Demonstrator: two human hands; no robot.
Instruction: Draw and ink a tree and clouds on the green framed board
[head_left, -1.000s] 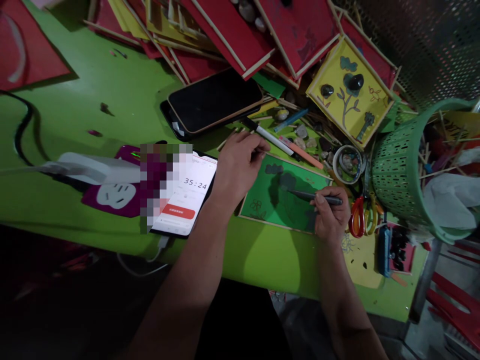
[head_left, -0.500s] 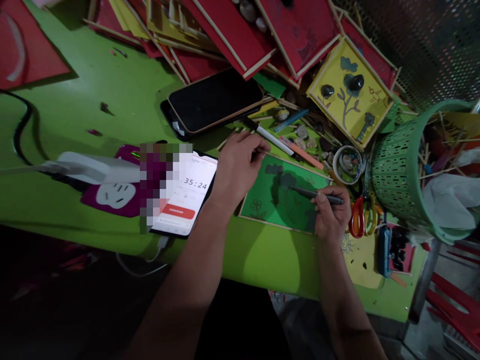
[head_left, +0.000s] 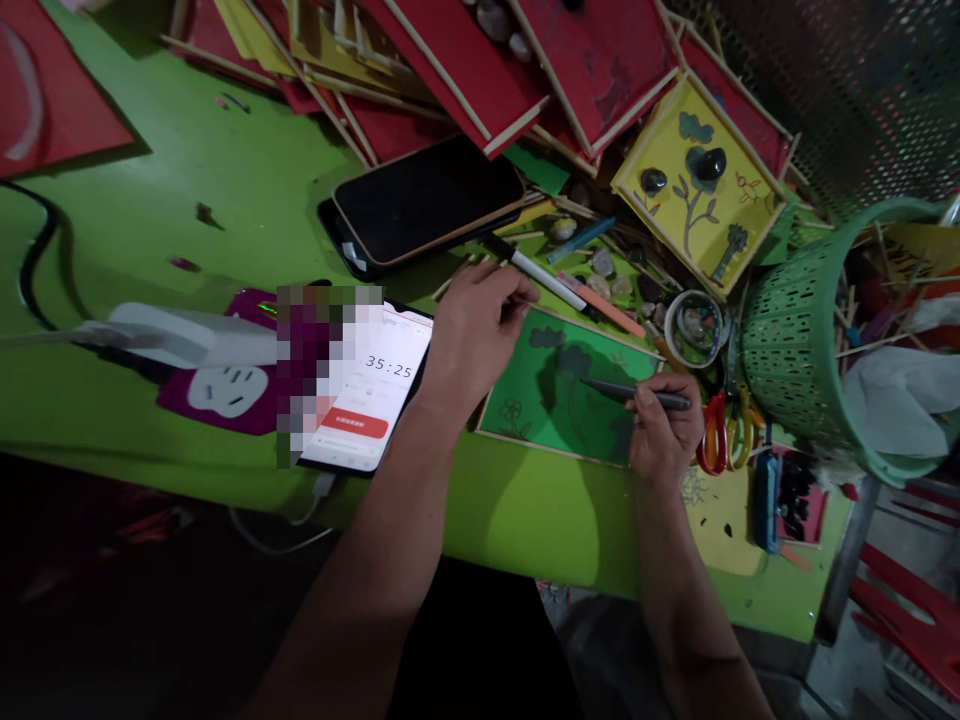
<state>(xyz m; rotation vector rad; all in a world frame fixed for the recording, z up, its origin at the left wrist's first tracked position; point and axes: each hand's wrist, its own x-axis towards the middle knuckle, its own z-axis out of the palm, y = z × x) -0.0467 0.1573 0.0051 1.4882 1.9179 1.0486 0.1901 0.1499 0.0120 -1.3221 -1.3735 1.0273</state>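
A green card (head_left: 547, 405) edged with thin sticks lies on the table, bearing dark drawings of clouds, a flower and a plant. At its upper left corner my left hand (head_left: 480, 315) is closed, fingers curled on the border. My right hand (head_left: 664, 430) grips a dark grey pen (head_left: 637, 392) over the card's right side. The pen's tip points left, at the drawn plant in the middle; whether it touches the card I cannot tell.
Left of my left arm lies a lit phone (head_left: 367, 390) beside a purple power strip (head_left: 217, 395). Dark phones (head_left: 431, 200), a white marker (head_left: 540, 275) and a framed yellow card (head_left: 701, 185) lie behind. Scissors (head_left: 716, 430) and a green basket (head_left: 787, 330) stand right.
Both hands stay almost in place, the pen still over the middle of the card. The phone's timer has gone from 35:24 to 35:25. The view has shifted very slightly.
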